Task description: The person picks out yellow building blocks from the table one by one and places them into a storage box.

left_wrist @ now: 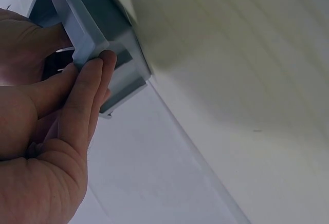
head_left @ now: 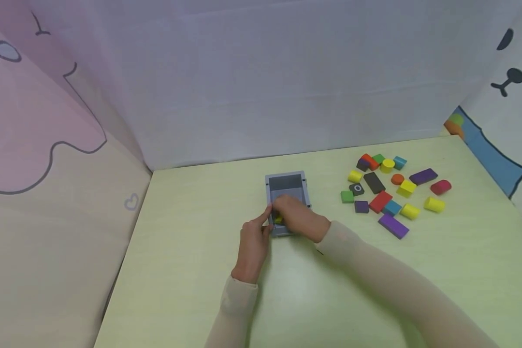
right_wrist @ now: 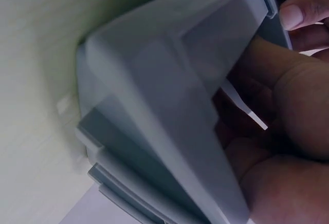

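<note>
A grey rectangular box with an open top sits on the table. My left hand grips its left wall near the front; in the left wrist view, the fingertips lie right at the rim. My right hand reaches down into the box with bent fingers. A small yellow block shows between that hand and the box's left wall, at the right fingertips, mostly hidden. From the right wrist, the box wall covers the ends of the right fingers.
To the right of the box lie several loose blocks, among them a purple block, a red block, a green block and a yellow cylinder. A white cloth hangs along the table's back edge.
</note>
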`<state>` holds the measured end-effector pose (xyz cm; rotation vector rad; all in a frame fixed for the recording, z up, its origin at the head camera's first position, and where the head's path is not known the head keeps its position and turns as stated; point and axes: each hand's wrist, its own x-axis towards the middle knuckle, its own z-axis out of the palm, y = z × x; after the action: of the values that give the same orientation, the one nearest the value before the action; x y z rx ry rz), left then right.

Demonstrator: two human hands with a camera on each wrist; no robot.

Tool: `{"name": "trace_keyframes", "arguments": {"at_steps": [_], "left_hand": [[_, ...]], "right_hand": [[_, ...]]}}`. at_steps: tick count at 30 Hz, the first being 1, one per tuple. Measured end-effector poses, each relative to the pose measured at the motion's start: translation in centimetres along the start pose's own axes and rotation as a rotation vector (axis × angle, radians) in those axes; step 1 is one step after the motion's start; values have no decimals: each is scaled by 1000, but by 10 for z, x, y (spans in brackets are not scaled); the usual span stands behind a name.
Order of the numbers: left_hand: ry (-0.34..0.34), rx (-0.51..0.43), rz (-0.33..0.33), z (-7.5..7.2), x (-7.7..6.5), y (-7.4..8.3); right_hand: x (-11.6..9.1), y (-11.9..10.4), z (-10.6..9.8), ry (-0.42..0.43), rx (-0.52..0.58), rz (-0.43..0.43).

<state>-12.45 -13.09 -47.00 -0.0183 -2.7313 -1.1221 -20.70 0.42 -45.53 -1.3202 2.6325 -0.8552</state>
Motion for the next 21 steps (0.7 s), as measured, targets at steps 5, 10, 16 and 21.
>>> {"name": "trace_keyframes", "arguments": {"at_steps": [5, 10, 16, 21], "left_hand": [[-8, -14, -11, -2, 0, 1], [-17, -42, -21, -1, -1, 1], [-22, -54, -28, -1, -1, 0], [-28, -90, -27, -2, -1, 0]], "right_hand": [[3, 0, 0, -26, 11, 37], [3, 0, 0, -44, 11, 57], [4, 0, 0, -72, 33, 86], [5, -1, -5, -90, 34, 137]]}}
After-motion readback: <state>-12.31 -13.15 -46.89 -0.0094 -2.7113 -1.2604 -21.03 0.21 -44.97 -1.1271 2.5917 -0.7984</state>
